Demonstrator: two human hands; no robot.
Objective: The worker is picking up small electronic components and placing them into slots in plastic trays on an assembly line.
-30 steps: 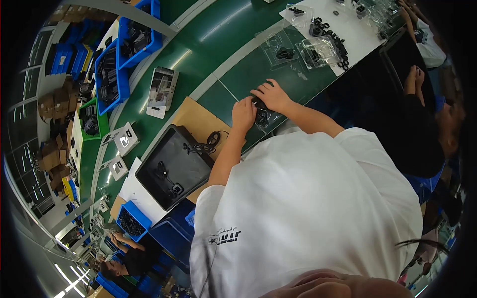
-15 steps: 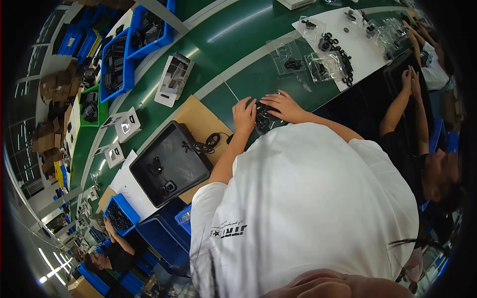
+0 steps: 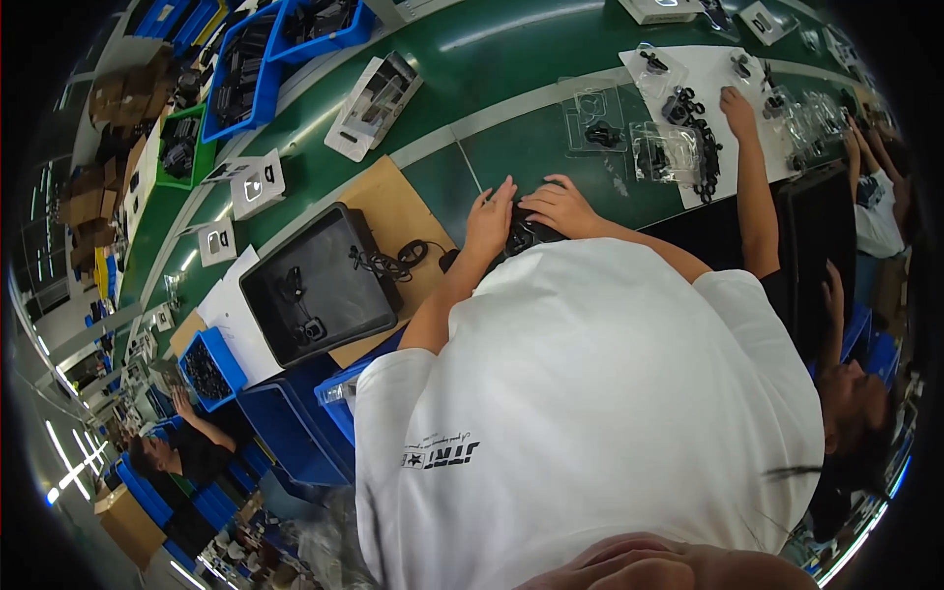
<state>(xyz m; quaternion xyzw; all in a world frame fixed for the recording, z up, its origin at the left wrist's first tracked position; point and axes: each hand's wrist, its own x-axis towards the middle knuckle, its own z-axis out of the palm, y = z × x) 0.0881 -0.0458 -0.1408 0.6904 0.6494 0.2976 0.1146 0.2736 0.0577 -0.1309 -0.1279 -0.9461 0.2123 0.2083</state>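
Observation:
My left hand [image 3: 489, 222] is raised at the left side of a black item in clear plastic [image 3: 527, 234], its fingers stretched upward and slightly apart. Over the upper right of that item lies my right hand [image 3: 562, 206], with fingers spread and pointing left; its thumb is hidden. My white shirt covers the lower part of the item, so its exact kind is unclear. Left of my hands, a black cable [image 3: 398, 261] lies coiled on a brown board [image 3: 398, 192], partly over the rim of a dark grey bin [image 3: 356, 228].
Clear blister trays [image 3: 595, 123] and small black parts [image 3: 693, 123] lie on the right, some on a white sheet [image 3: 733, 162]. A co-worker's arm [image 3: 755, 187] reaches over that sheet. An open white box [image 3: 372, 106] stands ahead; a blue bin [image 3: 211, 369] is at left.
The view has shifted. My left fingers have lifted off the black item and straightened, while my right hand stays over it. The co-worker's arm at right now stretches over the white sheet.

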